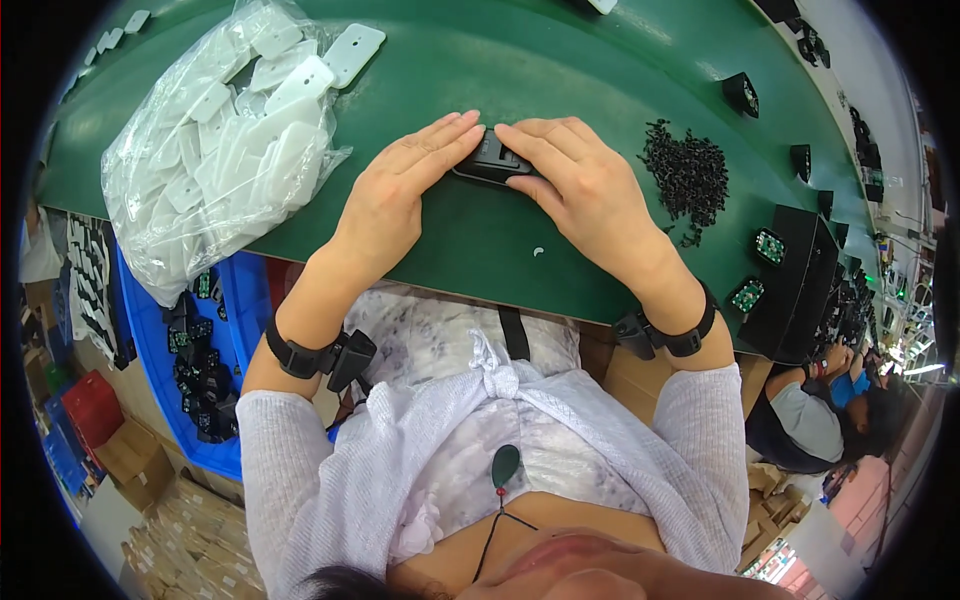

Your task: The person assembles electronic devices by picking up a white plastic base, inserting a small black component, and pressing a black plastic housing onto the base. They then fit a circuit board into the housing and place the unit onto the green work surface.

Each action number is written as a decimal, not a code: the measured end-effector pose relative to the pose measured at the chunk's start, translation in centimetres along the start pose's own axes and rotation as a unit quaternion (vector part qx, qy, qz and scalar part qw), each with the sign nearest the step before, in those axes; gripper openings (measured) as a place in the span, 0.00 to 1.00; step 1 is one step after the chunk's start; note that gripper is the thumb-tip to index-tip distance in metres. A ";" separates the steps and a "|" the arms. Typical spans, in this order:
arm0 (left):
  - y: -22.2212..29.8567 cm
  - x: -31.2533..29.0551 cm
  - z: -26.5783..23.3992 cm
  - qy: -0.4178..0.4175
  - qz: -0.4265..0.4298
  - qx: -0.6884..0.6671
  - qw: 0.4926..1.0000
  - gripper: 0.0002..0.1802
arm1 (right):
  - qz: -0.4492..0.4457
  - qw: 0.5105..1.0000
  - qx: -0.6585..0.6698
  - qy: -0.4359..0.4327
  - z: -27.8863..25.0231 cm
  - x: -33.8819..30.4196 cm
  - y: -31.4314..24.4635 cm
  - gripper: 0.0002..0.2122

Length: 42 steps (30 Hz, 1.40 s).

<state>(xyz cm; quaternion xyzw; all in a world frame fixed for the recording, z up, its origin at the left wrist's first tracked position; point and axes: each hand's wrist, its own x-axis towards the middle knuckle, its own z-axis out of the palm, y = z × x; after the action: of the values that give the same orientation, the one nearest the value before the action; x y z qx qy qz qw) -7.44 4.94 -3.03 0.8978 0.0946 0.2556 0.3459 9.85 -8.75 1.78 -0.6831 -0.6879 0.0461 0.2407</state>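
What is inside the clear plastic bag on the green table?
The clear plastic bag holds many flat white plates with rounded corners; the lowest ones are covered and cannot be seen.

- Illumination: bright, fairly even; shadows soft.
- Glare: pale sheen on the smooth green tabletop; highlights on the crinkled clear plastic bag.
- Visible source: slim white lamp, far right.
- Distortion: edges bow; black vignette.
- Focus: bare left hand and bare right hand clear; periphery soft.

left grip flattish; right grip arched; forearms slanted inward
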 end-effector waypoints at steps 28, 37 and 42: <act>0.3 -0.3 -0.6 0.057 -0.015 0.017 0.998 0.31 | -0.008 0.999 -0.035 0.033 -0.7 0.3 -1.7 0.21; 0.0 -0.8 -0.3 0.001 0.005 0.080 0.997 0.29 | -0.012 0.997 -0.076 -0.009 0.1 0.1 -1.3 0.21; 0.1 -0.9 -0.3 0.000 -0.002 0.078 0.997 0.29 | -0.024 0.995 -0.093 -0.037 -0.1 0.4 -1.2 0.21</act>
<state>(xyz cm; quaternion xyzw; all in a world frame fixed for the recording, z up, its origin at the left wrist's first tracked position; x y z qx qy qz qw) -8.36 4.72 -3.17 0.9221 0.1156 0.2465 0.2751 8.83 -8.46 2.44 -0.6834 -0.7142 0.0013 0.1511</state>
